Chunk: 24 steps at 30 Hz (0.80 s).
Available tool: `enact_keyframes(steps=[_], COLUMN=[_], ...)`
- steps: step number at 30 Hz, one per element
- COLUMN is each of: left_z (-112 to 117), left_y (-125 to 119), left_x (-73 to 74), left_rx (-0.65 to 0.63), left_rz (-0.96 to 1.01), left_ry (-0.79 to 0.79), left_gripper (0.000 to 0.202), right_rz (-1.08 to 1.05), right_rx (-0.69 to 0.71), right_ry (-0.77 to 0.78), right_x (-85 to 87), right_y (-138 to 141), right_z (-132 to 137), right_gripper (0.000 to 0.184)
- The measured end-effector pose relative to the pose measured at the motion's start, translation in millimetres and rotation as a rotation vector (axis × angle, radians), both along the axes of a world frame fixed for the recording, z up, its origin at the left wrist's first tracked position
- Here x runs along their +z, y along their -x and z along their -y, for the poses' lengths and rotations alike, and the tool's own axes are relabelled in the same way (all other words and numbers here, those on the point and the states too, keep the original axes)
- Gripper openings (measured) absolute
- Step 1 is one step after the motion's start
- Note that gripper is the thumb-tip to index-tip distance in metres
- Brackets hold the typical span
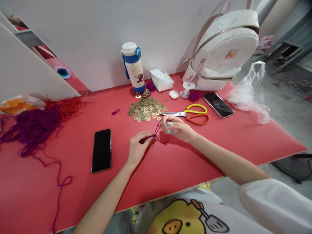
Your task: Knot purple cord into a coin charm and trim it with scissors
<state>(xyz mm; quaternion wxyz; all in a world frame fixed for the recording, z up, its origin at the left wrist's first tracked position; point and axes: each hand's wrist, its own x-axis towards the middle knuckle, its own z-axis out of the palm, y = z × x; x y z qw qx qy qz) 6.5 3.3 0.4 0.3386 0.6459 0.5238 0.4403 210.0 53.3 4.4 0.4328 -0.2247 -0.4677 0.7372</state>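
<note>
Purple yarn (158,129) runs between my two hands over the red table, with a loop hanging below. My left hand (139,145) pinches it near the knotted part, fingertips together. Close by on the right, my right hand (175,128) is raised a little with its fingers curled in on the yarn's other end. Just behind my hands lies a heap of brass-coloured coins with holes (146,109). Scissors with one yellow and one red handle (186,113) rest beyond my right hand, their blades pointing left toward the coins.
A black phone (101,151) lies left of my hands, another phone (218,104) at right. Purple yarn (36,130) and red strands (69,107) pile up at left. Behind stand a bottle (133,68), a tissue pack (162,80), a white spool (187,89) and a backpack (221,52).
</note>
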Motion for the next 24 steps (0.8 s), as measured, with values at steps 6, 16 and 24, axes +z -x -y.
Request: enact_keyframes(steps=[6, 16, 24], left_z=[2, 1, 3], left_y=[1, 0, -3], left_x=[-1.5, -1.2, -1.1], left_rx=[0.096, 0.124, 0.089], left_rz=[0.056, 0.23, 0.279], left_ry=[-0.009, 0.098, 0.128], left_gripper=[0.006, 0.009, 0.01], right_rz=[0.373, 0.735, 0.68], right_rx=[-0.404, -0.234, -0.189], right_ry=[-0.372, -0.811, -0.814], right_x=[-4.3, -20.0, -10.8], right_y=[2, 21, 20], right_z=[-3, 19, 22], right_gripper=[0.02, 0.005, 0.014])
